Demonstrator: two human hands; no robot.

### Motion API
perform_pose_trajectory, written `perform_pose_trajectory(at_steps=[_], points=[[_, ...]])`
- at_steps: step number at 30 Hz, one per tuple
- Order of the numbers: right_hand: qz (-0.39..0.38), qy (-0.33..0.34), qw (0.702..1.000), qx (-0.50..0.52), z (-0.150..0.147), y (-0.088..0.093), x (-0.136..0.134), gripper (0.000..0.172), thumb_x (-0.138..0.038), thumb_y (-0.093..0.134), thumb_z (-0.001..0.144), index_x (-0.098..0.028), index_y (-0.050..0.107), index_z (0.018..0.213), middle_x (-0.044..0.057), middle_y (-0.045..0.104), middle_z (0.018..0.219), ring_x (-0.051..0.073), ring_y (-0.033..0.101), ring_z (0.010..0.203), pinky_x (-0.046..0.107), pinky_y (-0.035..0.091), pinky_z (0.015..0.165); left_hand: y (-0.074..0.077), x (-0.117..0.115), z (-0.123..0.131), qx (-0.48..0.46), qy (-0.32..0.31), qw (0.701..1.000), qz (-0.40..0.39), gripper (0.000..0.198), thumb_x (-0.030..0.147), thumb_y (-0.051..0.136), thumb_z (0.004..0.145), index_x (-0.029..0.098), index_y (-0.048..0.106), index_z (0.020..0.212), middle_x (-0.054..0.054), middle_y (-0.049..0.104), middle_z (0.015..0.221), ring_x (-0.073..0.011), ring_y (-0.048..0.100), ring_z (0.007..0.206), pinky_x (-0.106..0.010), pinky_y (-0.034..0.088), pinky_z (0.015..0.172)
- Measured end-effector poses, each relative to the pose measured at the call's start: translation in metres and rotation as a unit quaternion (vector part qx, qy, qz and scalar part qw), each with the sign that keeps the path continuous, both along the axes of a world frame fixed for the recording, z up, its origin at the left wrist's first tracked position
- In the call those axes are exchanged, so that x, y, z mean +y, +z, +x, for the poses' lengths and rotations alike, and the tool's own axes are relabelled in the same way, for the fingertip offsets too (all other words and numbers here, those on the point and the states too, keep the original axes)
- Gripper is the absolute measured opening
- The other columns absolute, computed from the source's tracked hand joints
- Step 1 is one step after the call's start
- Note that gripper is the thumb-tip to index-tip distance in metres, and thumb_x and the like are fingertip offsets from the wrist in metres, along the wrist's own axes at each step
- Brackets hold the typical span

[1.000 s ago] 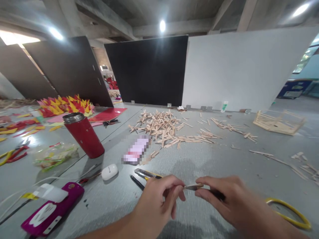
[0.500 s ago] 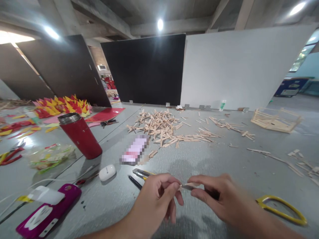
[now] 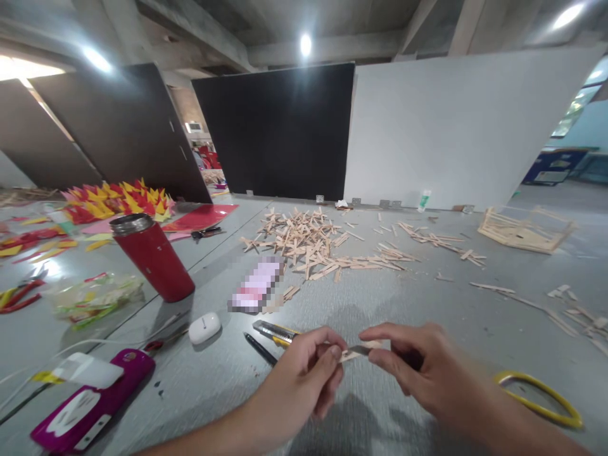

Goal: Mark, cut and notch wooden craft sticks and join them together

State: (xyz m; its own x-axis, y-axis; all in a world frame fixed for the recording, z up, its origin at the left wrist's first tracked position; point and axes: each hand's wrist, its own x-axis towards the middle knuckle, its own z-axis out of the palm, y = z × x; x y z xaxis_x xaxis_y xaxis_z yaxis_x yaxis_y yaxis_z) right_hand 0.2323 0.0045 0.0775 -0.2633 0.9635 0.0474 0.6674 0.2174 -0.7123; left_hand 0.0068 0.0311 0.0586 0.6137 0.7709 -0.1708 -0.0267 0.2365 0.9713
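In the lower middle of the view, my left hand pinches a small flat wooden stick between thumb and forefinger. My right hand faces it, its thumb and forefinger closed on a thin dark grey strip that lies against the stick. Whether the strip is a blade or sandpaper I cannot make out. Pale wood also shows by the right fingertips. A utility knife and a black pen lie just left of my left hand. Yellow-handled scissors lie partly hidden beyond my right forearm.
A pile of wooden sticks lies ahead, near a pixelated phone. To the left stand a red open flask, a white earbud case and a purple power strip. A small stick frame sits far right.
My right hand has shifted slightly, its forefinger lifting a little. The stick and the dark strip between the hands show more of their flat faces now. The things on the table have stayed put.
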Motion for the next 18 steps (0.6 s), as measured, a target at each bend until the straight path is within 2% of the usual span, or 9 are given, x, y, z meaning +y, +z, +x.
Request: perform_pose_trajectory(at_steps=[2,5,11,14,18], points=[[-0.030,-0.009,0.999,0.045,-0.004,0.003,-0.002,0.032,-0.049,0.060,0.102,-0.023,0.078,0.102,-0.006,0.050,0.061,0.013,0.045,0.055,0.026,0.032,0.054,0.000,0.000,0.000,-0.008,-0.001,1.000,-0.001,0.048,0.068,0.061,0.094,0.021,0.052,0.095,0.011,0.041,0.063,-0.0056,0.033,0.044,-0.022,0.026,0.044],[-0.067,-0.022,0.994,0.089,-0.010,0.006,-0.003,0.032,-0.042,0.059,0.101,-0.019,0.069,0.080,-0.004,0.053,0.066,0.014,0.045,0.062,0.026,0.032,0.056,0.001,0.000,0.000,-0.008,-0.007,1.000,0.001,0.045,0.066,0.059,0.096,0.022,0.051,0.093,0.012,0.037,0.064,-0.0070,0.029,0.048,-0.023,0.026,0.048],[-0.093,-0.054,0.989,0.101,-0.020,0.006,-0.008,0.036,-0.041,0.056,0.099,-0.019,0.064,0.072,-0.003,0.056,0.060,0.012,0.040,0.057,0.026,0.028,0.054,0.003,-0.003,0.000,0.069,0.001,0.995,0.070,0.035,0.053,0.062,0.099,0.022,0.050,0.087,0.010,0.038,0.064,-0.0096,0.033,0.055,-0.025,0.027,0.056],[-0.099,-0.060,0.988,0.098,-0.022,0.009,-0.010,0.036,-0.042,0.059,0.096,-0.020,0.060,0.067,-0.004,0.053,0.057,0.012,0.039,0.054,0.026,0.027,0.052,0.004,-0.004,-0.001,0.078,0.000,0.993,0.089,0.033,0.050,0.062,0.100,0.022,0.051,0.086,0.010,0.039,0.064,-0.0104,0.035,0.056,-0.025,0.028,0.058],[-0.071,-0.067,0.991,0.090,-0.020,0.011,-0.012,0.040,-0.041,0.060,0.095,-0.022,0.053,0.061,-0.006,0.046,0.053,0.011,0.038,0.051,0.026,0.026,0.050,0.007,-0.005,0.000,0.116,0.039,0.983,0.139,0.027,0.042,0.062,0.098,0.019,0.063,0.085,0.004,0.053,0.070,-0.0144,0.049,0.066,-0.026,0.037,0.064]])
